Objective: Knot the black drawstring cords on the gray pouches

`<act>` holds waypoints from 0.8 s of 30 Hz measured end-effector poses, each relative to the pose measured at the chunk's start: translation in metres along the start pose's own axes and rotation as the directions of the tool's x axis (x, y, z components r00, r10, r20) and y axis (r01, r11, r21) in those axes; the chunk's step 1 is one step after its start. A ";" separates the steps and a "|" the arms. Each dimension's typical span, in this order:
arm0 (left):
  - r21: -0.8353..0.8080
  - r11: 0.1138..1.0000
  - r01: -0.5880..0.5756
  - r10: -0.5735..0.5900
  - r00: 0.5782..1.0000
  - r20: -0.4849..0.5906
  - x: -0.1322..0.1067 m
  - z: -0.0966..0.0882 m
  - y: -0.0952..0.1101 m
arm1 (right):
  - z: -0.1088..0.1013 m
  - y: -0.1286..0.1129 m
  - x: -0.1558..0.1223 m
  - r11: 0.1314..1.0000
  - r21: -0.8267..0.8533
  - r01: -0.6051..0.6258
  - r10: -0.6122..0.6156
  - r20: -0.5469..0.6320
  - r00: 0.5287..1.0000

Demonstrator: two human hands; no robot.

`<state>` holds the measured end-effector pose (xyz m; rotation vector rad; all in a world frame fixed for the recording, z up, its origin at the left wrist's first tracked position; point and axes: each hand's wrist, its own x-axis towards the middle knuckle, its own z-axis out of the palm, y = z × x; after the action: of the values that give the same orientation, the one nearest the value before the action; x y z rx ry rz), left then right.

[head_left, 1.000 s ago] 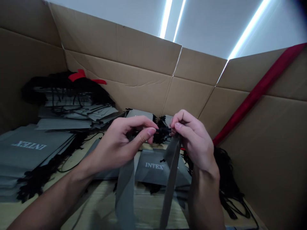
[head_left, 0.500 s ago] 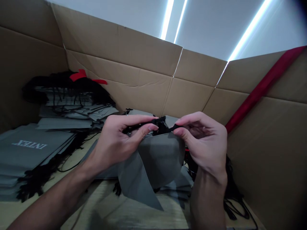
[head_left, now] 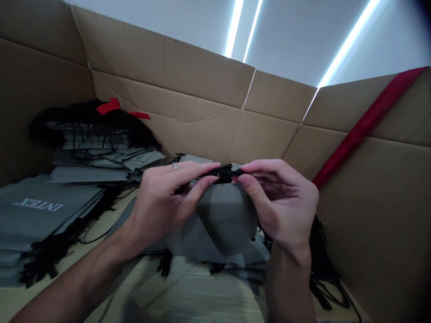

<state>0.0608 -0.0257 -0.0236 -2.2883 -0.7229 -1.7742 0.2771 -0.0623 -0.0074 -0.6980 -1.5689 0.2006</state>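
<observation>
Between my two hands hangs a grey fabric pouch point(head_left: 229, 220), its lower part curled. Black cord point(head_left: 225, 172) is bunched along its top edge. My left hand point(head_left: 164, 197) pinches the cord at the left between thumb and forefinger, with a ring on one finger. From the other side, my right hand point(head_left: 283, 202) pinches a short dark piece of the cord. The fingertips of both hands are close together but apart. Exactly how the cord runs through the fabric is hidden by the fingers.
At the left lies a stack of grey pouches point(head_left: 74, 193) printed INTEX, with black cord ends. Behind it is a pile of pouches point(head_left: 101, 159) topped by a red strip point(head_left: 110, 106). Cardboard walls point(head_left: 202, 107) surround the tabletop point(head_left: 198, 300). Black cords point(head_left: 321, 260) lie at right.
My right hand has moved left, closer to my left hand, with the cord in its fingers. The pouch's hanging lower corner has swung up and folded.
</observation>
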 end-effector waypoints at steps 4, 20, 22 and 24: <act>-0.045 0.999 -0.009 0.008 1.000 -0.007 0.000 -0.001 0.003 | 0.008 0.000 0.000 0.998 0.054 -0.031 0.032 -0.016 0.999; -0.009 1.000 0.007 -0.007 0.999 -0.049 0.001 0.001 -0.001 | 0.005 0.005 0.000 0.986 0.129 -0.109 0.095 0.110 0.989; 0.008 1.000 0.004 -0.003 0.999 -0.053 0.001 0.001 -0.002 | 0.007 0.004 0.001 0.982 0.150 -0.115 0.098 0.113 0.989; 0.018 1.000 -0.016 0.017 0.998 -0.068 0.001 0.002 -0.003 | 0.009 0.004 0.001 0.980 0.164 -0.112 0.095 0.109 0.990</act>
<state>0.0614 -0.0223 -0.0240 -2.2047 -0.7032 -1.8210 0.2700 -0.0566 -0.0100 -0.6440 -1.5913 0.4477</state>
